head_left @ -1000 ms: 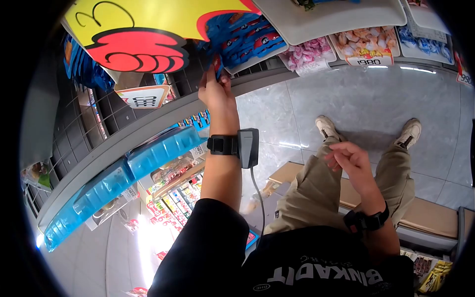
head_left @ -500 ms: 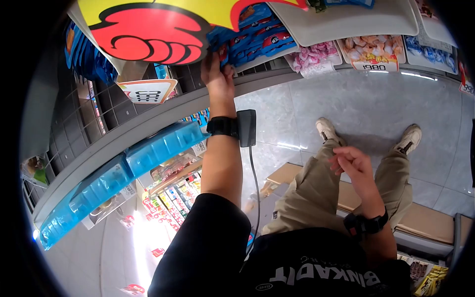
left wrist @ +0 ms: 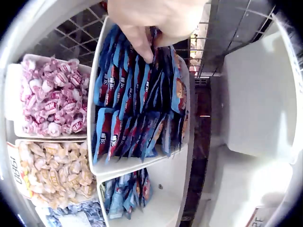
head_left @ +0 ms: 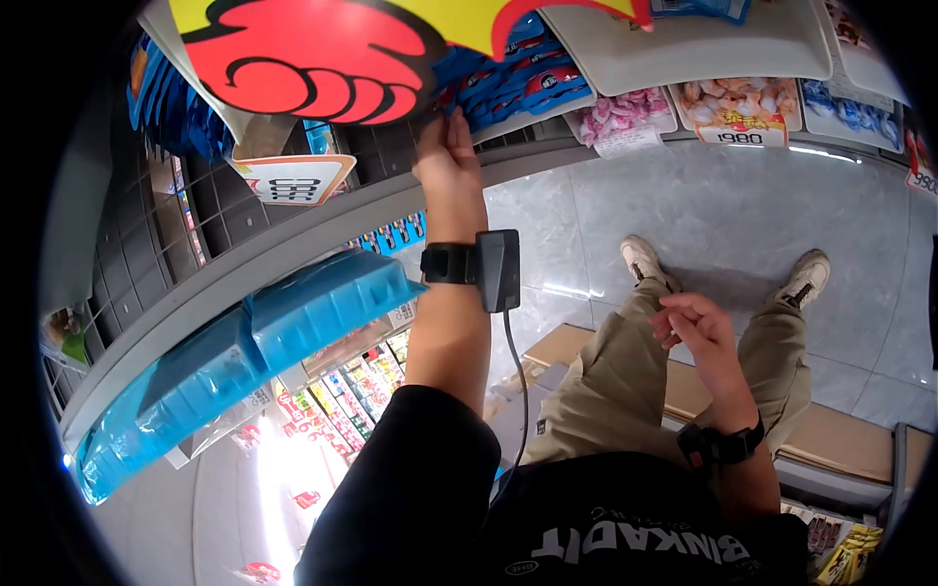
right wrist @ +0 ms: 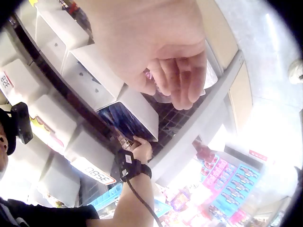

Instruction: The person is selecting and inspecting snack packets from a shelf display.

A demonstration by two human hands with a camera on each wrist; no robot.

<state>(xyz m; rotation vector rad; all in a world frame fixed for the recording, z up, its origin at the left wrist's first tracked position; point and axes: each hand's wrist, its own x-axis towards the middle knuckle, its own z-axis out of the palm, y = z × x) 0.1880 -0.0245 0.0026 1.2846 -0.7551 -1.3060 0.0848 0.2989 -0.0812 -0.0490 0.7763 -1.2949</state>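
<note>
Fingers point(left wrist: 148, 56), left hand point(left wrist: 155, 20): bent, tips against the upper edges of packets point(left wrist: 137, 92), upper centre of the left wrist frame; whether a packet is pinched between them cannot be told.

Right hand point(right wrist: 151, 42): idle, fingers loosely curled with slack between them, holding nothing; top centre of the right wrist frame, and over the thigh in the right half of the head frame.

Packets: blue and red, stood on edge in two rows, centre of the left wrist frame; the same stock at upper centre of the head frame, just beyond the left fingertips.

Bin point(left wrist: 111, 169): white, around the packets. Adjoining it below, a second lot of blue pouches point(left wrist: 125, 194), lower centre.

Candies, wrapped: pink point(left wrist: 54, 97), left; orange point(left wrist: 59, 172), lower left; blue point(left wrist: 52, 217), bottom left.

Trays point(left wrist: 255, 94): white, right side of the left wrist frame.

Mesh point(left wrist: 232, 23): dark wire, upper right of the same frame.

Sign point(head_left: 313, 68): yellow with a red cartoon fist, upper left of the head frame; price tag point(head_left: 293, 181) below it.

Boxes point(head_left: 322, 298): translucent blue, left, along the shelf edge.

Wrist unit point(head_left: 498, 269): black, cabled, strapped to the left wrist, centre.
</note>
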